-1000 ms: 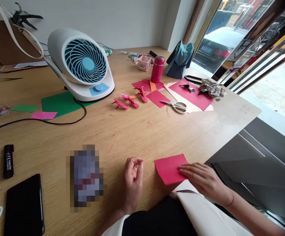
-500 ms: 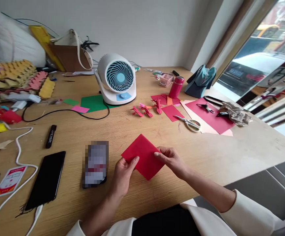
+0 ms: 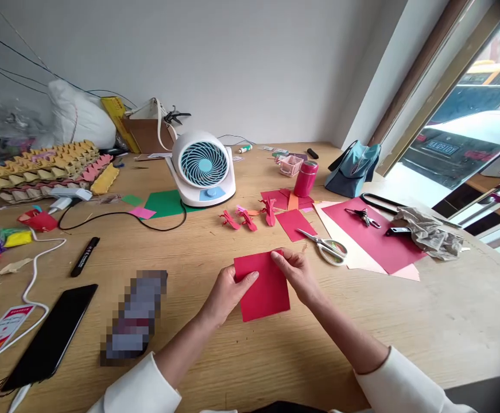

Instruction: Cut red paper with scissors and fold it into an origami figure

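A square sheet of red paper [image 3: 266, 292] is held above the table between both hands. My left hand [image 3: 229, 291] grips its left edge, thumb on top and fingers hidden beneath. My right hand [image 3: 296, 272] pinches the upper right corner between thumb and fingers. Beyond the hands stand several small red folded paper figures [image 3: 269, 212]. Scissors [image 3: 329, 248] with white handles lie to the right, their tip close to another red paper piece [image 3: 295, 224].
A white fan [image 3: 204, 166] stands at the back by the wall. On the left lie a black marker [image 3: 85, 256], a black phone [image 3: 54, 332] and a blurred-out phone [image 3: 135, 318]. A red canister [image 3: 305, 179], a blue bag [image 3: 353, 169] and large red paper [image 3: 376, 235] are at the right.
The red paper has turned from a diamond to a nearly upright square. My right hand has shifted to its upper corner. The camera view has tilted up slightly.
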A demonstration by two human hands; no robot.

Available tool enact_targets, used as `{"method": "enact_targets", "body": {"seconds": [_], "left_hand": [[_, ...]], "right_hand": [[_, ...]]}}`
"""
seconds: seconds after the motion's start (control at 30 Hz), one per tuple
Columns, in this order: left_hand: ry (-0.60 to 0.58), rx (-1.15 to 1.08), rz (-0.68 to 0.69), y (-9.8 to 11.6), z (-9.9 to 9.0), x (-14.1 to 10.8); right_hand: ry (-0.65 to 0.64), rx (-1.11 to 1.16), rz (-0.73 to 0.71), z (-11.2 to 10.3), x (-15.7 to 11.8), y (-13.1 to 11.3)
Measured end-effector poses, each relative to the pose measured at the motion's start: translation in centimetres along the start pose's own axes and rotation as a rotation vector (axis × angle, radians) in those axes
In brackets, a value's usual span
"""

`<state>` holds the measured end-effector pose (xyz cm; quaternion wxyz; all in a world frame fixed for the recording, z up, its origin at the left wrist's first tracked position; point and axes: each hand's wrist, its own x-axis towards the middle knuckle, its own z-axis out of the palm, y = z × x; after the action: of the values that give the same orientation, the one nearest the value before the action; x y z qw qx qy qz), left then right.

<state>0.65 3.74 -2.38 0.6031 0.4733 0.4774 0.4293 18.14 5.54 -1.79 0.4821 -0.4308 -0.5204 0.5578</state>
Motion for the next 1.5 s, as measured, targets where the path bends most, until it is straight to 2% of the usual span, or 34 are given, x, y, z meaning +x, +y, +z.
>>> {"method": "enact_targets", "body": {"seconds": [0.13, 0.3, 0.4, 0.53, 0.6, 0.77, 0.87, 1.03, 1.13, 1.27, 1.43, 1.5], "left_hand": [[-0.035, 0.006, 0.026, -2.1, 0.9, 2.3], [0.101, 0.084, 0.065, -5.0, 1.1, 2.9], [0.173, 0.078, 0.072, -5.7, 0.8, 2.9], [0.261, 0.011, 0.074, -5.8, 0.4, 2.9], [0.279, 0.001, 0.076, -5.6, 0.2, 2.8], [0.167, 0.06, 0.059, -4.9, 0.3, 2.6], [0.168, 0.059, 0.06, -5.0, 0.4, 2.7], [0.318, -0.124, 0.084, -5.3, 0.1, 2.5], [0.308, -0.186, 0.086, -5.2, -0.2, 1.9], [0.256, -0.138, 0.075, -5.1, -0.3, 1.4], [0.382, -0.132, 0.125, -5.3, -0.5, 1.6], [0.388, -0.095, 0.121, -5.2, -0.6, 1.6]], "right_hand": [[0.115, 0.019, 0.014, -2.0, 0.9, 2.1], [0.174, -0.05, 0.032, -2.8, 0.7, 3.8], [0.137, -0.061, 0.051, -2.5, 0.5, 4.1], [-0.024, -0.078, 0.129, -1.7, 0.3, 4.8], [-0.051, -0.121, 0.159, -1.5, 0.2, 5.3], [-0.062, -0.032, 0.159, -1.6, 0.1, 5.7], [-0.065, 0.014, 0.158, -1.7, 0.1, 5.3], [-0.197, -0.198, 0.116, -1.6, 0.1, 5.0], [-0.206, -0.293, 0.087, -1.6, 0.0, 5.2], [-0.187, -0.3, 0.069, -1.5, -0.1, 5.3], [-0.273, -0.359, 0.056, -1.6, -0.1, 4.9], [-0.288, -0.39, 0.038, -1.7, -0.1, 4.8]]}}
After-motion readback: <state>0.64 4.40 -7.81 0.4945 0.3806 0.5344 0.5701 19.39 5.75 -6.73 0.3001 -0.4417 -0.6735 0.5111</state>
